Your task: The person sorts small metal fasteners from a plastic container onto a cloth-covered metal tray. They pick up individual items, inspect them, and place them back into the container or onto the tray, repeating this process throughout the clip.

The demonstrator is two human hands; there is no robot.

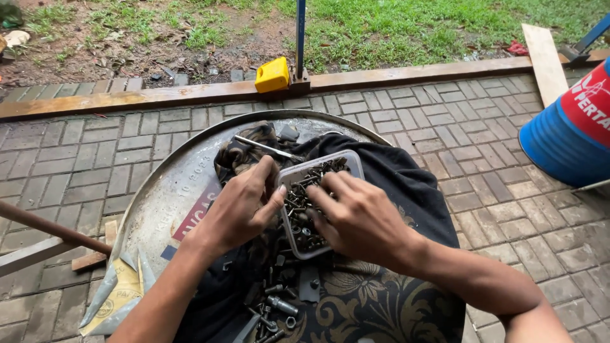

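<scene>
Seen from above: round metal drum lid (166, 190) laid flat on brick paving (495, 159), draped with dark patterned cloth (394, 184). At 12 o'clock of the lid, yellow plastic container (272, 74) beside blue upright post (300, 38), both against a wooden beam (159, 96) edging the grass. At 2 o'clock, blue drum (565, 136) with red panel, well apart from the lid. At 8 o'clock, crumpled yellow-and-silver packet (121, 293) over the lid rim, near a wooden bar (51, 228). At 6 o'clock on the cloth, loose bolts and nuts (276, 308) scattered just below the tray. Near 12 o'clock on the cloth, thin metal rod (265, 148), lying aslant.

At centre: clear plastic tray (351, 160), rectangular with rounded corners, resting on the cloth, filled with dark screws and bolts (298, 209). Much of its near end hidden by both hands.

Left hand (238, 206) at the tray's 9 o'clock edge, fingers curled, thumb tip against the rim; anything pinched not discernible. Right hand (359, 219) over the tray's 4 o'clock side, fingers loosely spread, tips dipped among the screws.
</scene>
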